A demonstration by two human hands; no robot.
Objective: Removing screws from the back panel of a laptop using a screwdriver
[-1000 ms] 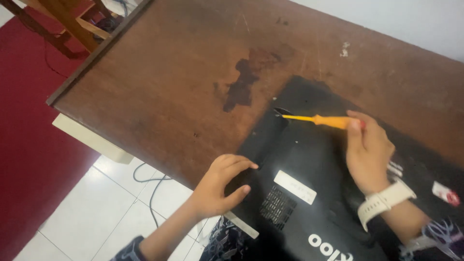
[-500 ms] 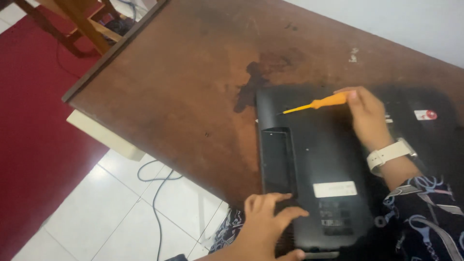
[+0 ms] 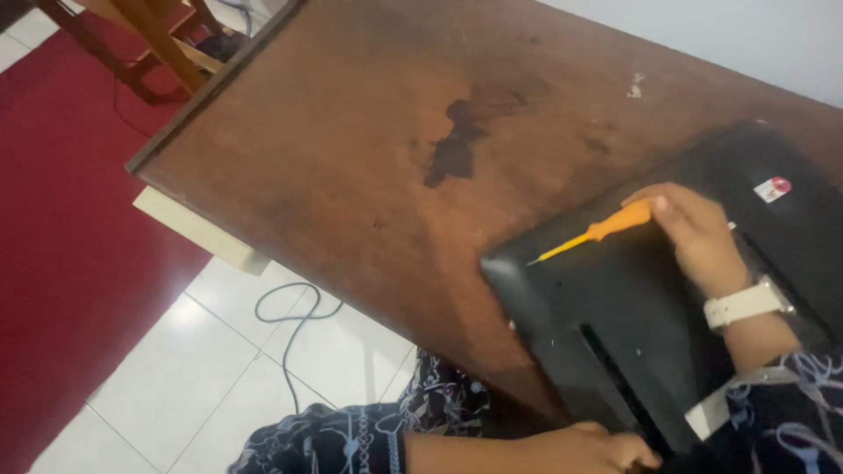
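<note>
A black laptop (image 3: 615, 298) lies bottom side up on the brown wooden table (image 3: 351, 149), one corner pointing toward the table's near edge. My right hand (image 3: 694, 233), with a white watch on the wrist, holds an orange screwdriver (image 3: 597, 233) whose tip rests on the laptop's base near that corner. My left hand (image 3: 580, 448) grips the laptop's near edge at the bottom of the view, partly cut off by the frame.
A dark stain (image 3: 457, 140) marks the tabletop's middle. A grey cable (image 3: 294, 325) lies on the white floor tiles beside a red carpet (image 3: 70, 246). Wooden chair legs (image 3: 149, 39) stand at the top left. A red sticker (image 3: 773, 189) sits on the laptop.
The laptop has been turned on the table, its corner now toward the near edge. My left hand slid down to its near side. My right hand and screwdriver moved with it.
</note>
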